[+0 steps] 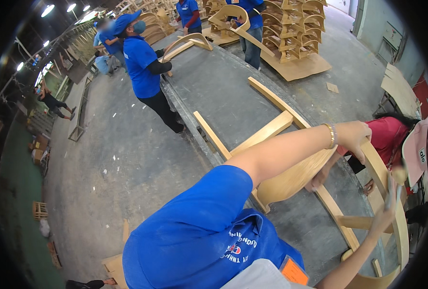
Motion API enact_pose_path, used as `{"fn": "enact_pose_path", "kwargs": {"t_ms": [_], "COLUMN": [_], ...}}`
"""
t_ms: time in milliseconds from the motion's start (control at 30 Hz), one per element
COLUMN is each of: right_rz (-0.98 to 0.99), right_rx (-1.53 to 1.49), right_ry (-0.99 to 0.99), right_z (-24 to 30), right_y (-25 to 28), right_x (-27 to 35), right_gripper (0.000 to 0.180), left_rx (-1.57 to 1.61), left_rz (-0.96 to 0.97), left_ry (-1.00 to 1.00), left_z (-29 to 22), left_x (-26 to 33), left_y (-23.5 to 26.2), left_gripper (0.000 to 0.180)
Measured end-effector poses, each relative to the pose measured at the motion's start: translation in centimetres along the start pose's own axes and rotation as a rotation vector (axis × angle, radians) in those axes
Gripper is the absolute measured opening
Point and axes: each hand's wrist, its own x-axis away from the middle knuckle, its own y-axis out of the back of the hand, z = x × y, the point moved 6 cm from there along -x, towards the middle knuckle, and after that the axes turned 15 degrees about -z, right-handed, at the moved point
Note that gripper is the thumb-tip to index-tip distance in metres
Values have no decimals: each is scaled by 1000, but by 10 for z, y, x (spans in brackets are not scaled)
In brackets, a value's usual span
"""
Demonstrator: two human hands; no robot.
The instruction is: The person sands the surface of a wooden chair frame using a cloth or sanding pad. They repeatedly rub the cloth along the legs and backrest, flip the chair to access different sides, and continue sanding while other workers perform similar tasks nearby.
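"Where was the left hand [354, 136]?"

"At the upper end of a curved wooden frame [378, 168], fingers curled over the wood and holding it. The arm reached across a 2nd frame [264, 131], which lay on the grey table [214, 86]."

"And the right hand [386, 212]?"

"Lower down, right beside the same curve. Its fingers were blurred, so I couldn't tell how wide they were, or whether they held the narrow pale thing [398, 190] by the fingertips."

"So where was that 1st frame?"

"Over the table's right side, with a crossbar [360, 222] just below the right hand's level."

"Was anyone close?"

"A worker in a red top [388, 135] and a pink cap [416, 149], with 1 hand [318, 180] at the edge of the 2nd frame's curved panel [293, 178]. Farther up, a worker in blue [144, 67] stood at a 3rd frame [202, 42]. Beyond the table, more frames rose in stacks [291, 33]."
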Motion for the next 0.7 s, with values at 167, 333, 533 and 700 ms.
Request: {"fn": "enact_pose_path", "kwargs": {"t_ms": [167,333,533,700], "right_rz": [-15,42,82,152], "right_rx": [189,351,282,-242], "right_ry": [-269,-327,-228,-41], "right_z": [-103,-155,-110,38], "right_y": [82,87,70,-43], "right_x": [29,31,15,-30], "right_gripper": [56,54,52,49], "left_rx": [476,747,859,844], "left_rz": [0,-193,-248,-281], "left_ry": [378,435,449,474], "left_z": [11,15,27,34], "left_x": [32,40,44,43], "left_y": [2,-14,-31,-40], "left_gripper": [60,65,67,70]}}
